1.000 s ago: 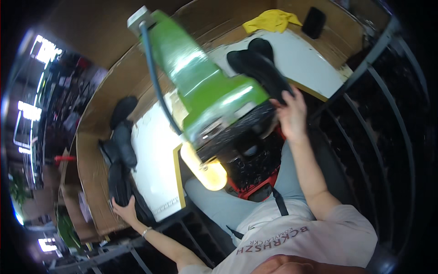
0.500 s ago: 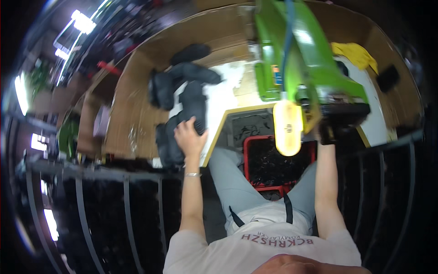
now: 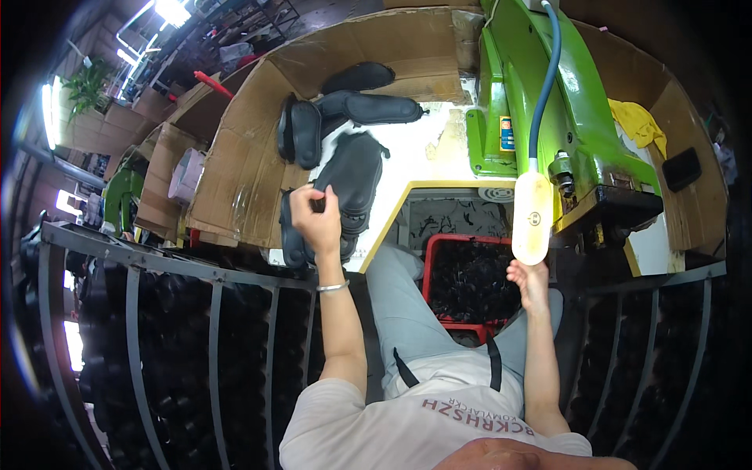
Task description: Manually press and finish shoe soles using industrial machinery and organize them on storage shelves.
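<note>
My left hand is at the near edge of a pile of black oblong moulded pieces on the white table. Its thumb and fingers curl together in a pinch against the dark pile, so whatever they hold cannot be made out. Just under the lower end of a pale yellow oval lamp, my right hand has its fingers curled in. The lamp partly covers the fingertips, and nothing nameable shows in them. Beyond the lamp stands a green machine with a dark head at its front.
Cardboard walls surround the table. A red crate of black scraps stands below the table's cut-out, between my knees. A yellow cloth lies right of the machine. Grey metal railings flank me, with many black pieces behind them.
My right hand has drawn back from beside the machine's head to below the lamp. My left hand, spread on a black piece before, has curled its fingers. The whole view has shifted.
</note>
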Motion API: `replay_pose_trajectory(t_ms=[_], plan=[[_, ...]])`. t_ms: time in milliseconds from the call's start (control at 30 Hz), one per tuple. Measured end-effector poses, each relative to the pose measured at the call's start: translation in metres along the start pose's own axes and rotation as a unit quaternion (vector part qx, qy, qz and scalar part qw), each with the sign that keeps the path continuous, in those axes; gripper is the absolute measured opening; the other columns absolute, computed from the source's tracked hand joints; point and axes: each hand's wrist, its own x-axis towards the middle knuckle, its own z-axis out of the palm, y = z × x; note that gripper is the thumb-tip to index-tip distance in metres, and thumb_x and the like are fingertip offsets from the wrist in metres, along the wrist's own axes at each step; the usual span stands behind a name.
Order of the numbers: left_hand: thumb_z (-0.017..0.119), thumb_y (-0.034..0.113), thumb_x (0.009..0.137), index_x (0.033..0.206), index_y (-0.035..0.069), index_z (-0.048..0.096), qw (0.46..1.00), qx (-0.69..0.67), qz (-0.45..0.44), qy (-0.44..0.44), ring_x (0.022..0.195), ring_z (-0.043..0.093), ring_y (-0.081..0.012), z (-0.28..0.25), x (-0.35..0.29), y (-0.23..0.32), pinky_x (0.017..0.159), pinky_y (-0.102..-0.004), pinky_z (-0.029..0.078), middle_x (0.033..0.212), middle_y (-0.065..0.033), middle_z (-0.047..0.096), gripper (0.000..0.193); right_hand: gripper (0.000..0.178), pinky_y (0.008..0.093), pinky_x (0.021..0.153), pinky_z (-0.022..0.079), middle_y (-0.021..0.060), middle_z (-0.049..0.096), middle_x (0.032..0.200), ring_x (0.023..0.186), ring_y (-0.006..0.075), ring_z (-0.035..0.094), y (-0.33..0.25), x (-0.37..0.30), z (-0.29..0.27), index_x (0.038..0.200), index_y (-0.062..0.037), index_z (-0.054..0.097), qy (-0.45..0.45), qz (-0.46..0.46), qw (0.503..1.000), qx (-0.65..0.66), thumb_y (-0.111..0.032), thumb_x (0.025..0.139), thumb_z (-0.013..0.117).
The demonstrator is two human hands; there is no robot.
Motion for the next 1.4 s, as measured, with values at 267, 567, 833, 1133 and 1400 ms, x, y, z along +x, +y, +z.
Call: replay_pose_trajectory(t_ms=[267,567,833,1133,1400], plan=[[0.073,-0.008,0.064,0.115,0.002,0.044,0.919,-0.322,-0.155,-0.166,0.094,0.055,-0.0174,-0.029,-0.066,0.132,0.083,-0.0289,0.047,0.103,-0.0095,0.052,0.060,0.109,0.0355,0.094,0.044,0.0164,0.018,0.147,0.127,0.0238,0.036,-0.026,-0.079,0.038,0.145,-0.0054,0.012,-0.261,-0.056,0.962,0.052,-0.031,0.066,0.082],[0.063,0.008,0.086,0.105,-0.006,0.060,0.641,-0.488,-0.375,-0.458,0.085,0.060,-0.0130,0.032,-0.178,0.205,0.080,-0.0266,0.048,0.094,-0.0081,0.065,0.025,0.047,0.0310,0.092,0.045,0.0081,0.060,0.112,0.103,0.0170,0.057,0.018,-0.136,-0.013,0.116,0.0001,0.056,-0.084,0.063,0.989,0.107,0.006,0.072,0.071],[0.067,0.007,0.082,0.077,-0.003,0.064,0.784,-0.379,-0.153,-0.467,0.059,0.051,-0.0037,0.063,-0.156,0.213,0.053,-0.0213,0.041,0.067,-0.0016,0.062,0.012,0.053,0.0329,0.094,0.043,0.0086,0.056,0.116,0.108,0.0192,0.054,0.003,-0.141,0.011,0.122,0.0005,0.049,-0.098,0.013,0.982,0.163,0.008,0.073,0.066],[0.067,0.003,0.080,0.083,-0.002,0.062,0.813,-0.373,-0.185,-0.407,0.062,0.050,-0.0045,0.054,-0.158,0.202,0.056,-0.0196,0.040,0.070,0.0008,0.059,0.008,0.048,0.0369,0.091,0.047,0.0135,0.058,0.110,0.102,0.0251,0.057,-0.071,-0.118,-0.042,0.117,-0.0022,0.048,0.094,-0.207,0.968,0.103,0.006,0.072,0.062],[0.069,-0.001,0.077,0.104,-0.008,0.060,0.702,-0.546,-0.326,-0.321,0.085,0.062,-0.0145,0.032,-0.123,0.180,0.080,-0.0266,0.048,0.093,-0.0091,0.065,0.029,0.039,0.0257,0.075,0.049,0.0064,0.061,0.093,0.081,0.0130,0.060,-0.121,-0.080,0.002,0.104,-0.0017,0.054,0.005,-0.196,0.978,0.073,0.004,0.068,0.066]])
